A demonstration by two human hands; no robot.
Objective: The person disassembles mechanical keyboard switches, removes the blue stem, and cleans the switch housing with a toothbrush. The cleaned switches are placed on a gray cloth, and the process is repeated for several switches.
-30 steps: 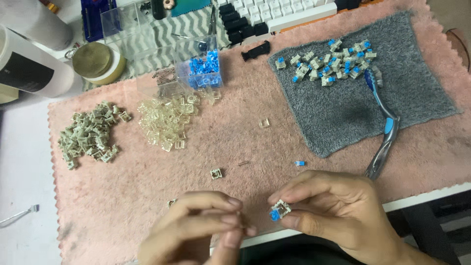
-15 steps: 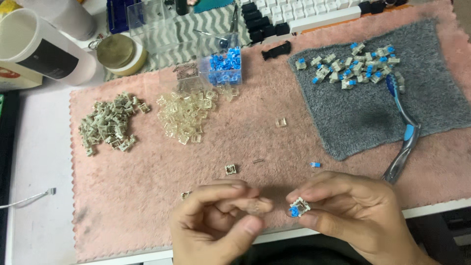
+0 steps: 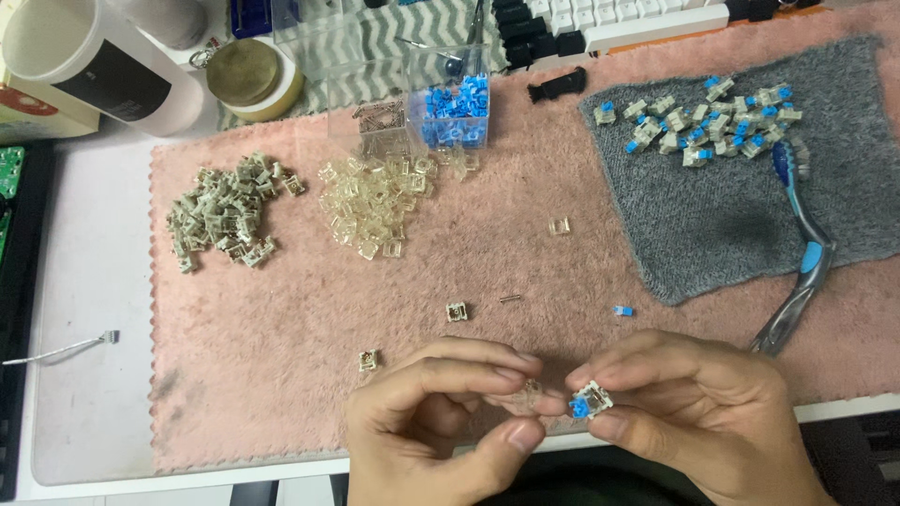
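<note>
My right hand pinches a small keyboard switch with a blue stem between thumb and fingertips, near the front edge of the pink mat. My left hand holds a small clear switch part right beside it; the two pieces almost touch. Loose on the mat just beyond the hands lie two small switch bases, a thin metal spring, a tiny blue stem and a clear housing top.
Farther back on the mat sit a pile of grey-beige switch housings and a pile of clear housings. A clear box of blue stems, a grey cloth with assembled switches, a blue-grey toothbrush, a keyboard, a white cup and a tin lie around.
The view has shifted, so everything sits further right and lower in frame. Both hands keep their grips; the two pieces have come closer together.
</note>
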